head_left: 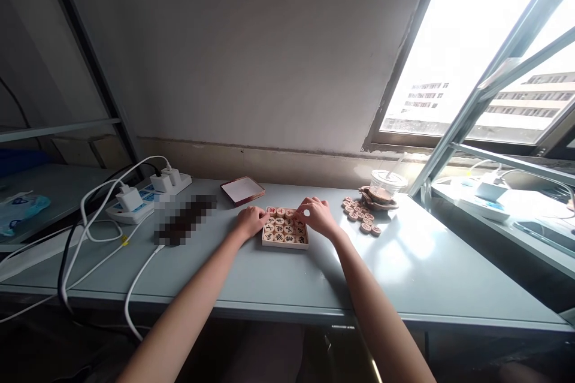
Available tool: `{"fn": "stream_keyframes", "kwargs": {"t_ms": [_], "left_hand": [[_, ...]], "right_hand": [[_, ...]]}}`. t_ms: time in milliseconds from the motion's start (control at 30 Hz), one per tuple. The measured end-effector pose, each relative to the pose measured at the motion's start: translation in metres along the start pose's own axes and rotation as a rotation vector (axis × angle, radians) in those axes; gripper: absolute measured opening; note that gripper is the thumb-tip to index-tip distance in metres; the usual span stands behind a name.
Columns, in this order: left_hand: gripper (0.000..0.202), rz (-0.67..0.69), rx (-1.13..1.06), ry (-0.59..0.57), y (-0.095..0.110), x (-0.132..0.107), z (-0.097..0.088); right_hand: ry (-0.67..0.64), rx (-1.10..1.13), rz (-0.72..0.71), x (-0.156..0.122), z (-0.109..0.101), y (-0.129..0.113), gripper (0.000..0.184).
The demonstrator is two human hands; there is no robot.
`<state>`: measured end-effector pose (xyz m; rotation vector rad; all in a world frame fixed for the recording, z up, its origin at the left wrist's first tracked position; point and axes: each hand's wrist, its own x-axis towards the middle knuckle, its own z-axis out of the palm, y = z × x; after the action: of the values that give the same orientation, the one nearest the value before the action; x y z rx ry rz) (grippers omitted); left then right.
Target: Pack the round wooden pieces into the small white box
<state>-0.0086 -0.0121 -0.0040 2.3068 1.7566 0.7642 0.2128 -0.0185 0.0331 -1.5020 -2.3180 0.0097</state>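
A shallow open box (pixel 286 246) sits on the desk, filled with round wooden Chinese chess pieces (pixel 279 229) in rows, with red and black characters. My left hand (pixel 251 221) has its fingers curled and closed at the box's upper left edge, steadying against it. Over the upper right part of the box, my right hand (pixel 318 216) is pinched, thumb and forefinger meeting at a chess piece in the top rows; the fingers partly hide that piece. To the right, a loose cluster of more Chinese chess pieces (pixel 358 213) lies on the desk.
The box lid (pixel 243 190) lies upturned behind my left hand. A clear plastic cup (pixel 387 182) stands by a brown carved dish (pixel 376 201) at the back right. Power strips (pixel 142 198) with white cables and a pixelated dark object (pixel 184 221) occupy the left of the grey desk (pixel 278 281).
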Motion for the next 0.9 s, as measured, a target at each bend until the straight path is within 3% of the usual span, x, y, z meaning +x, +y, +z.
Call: {"fn": "stream_keyframes", "kwargs": {"t_ms": [400, 533, 633, 733, 833, 900], "left_hand": [[0.032, 0.008, -0.001, -0.001, 0.001, -0.001, -0.002], [0.032, 0.014, 0.016, -0.001, 0.000, 0.000, -0.001], [0.031, 0.020, 0.023, 0.004, 0.000, -0.001, -0.001], [0.031, 0.034, 0.026, 0.007, 0.001, -0.002, -0.002], [0.032, 0.045, 0.038, 0.006, 0.002, -0.002, -0.002], [0.033, 0.045, 0.044, -0.005, 0.001, -0.003, -0.002]], "right_hand": [[0.009, 0.010, -0.027, 0.002, 0.006, -0.004, 0.027], [0.003, 0.108, 0.006, 0.003, -0.001, 0.007, 0.032], [0.063, 0.084, 0.164, 0.003, -0.003, 0.027, 0.035], [0.168, -0.160, 0.441, -0.001, 0.003, 0.049, 0.038], [0.064, -0.321, 0.688, -0.006, 0.013, 0.063, 0.052], [-0.031, -0.335, 0.730, -0.008, 0.017, 0.066, 0.052]]}}
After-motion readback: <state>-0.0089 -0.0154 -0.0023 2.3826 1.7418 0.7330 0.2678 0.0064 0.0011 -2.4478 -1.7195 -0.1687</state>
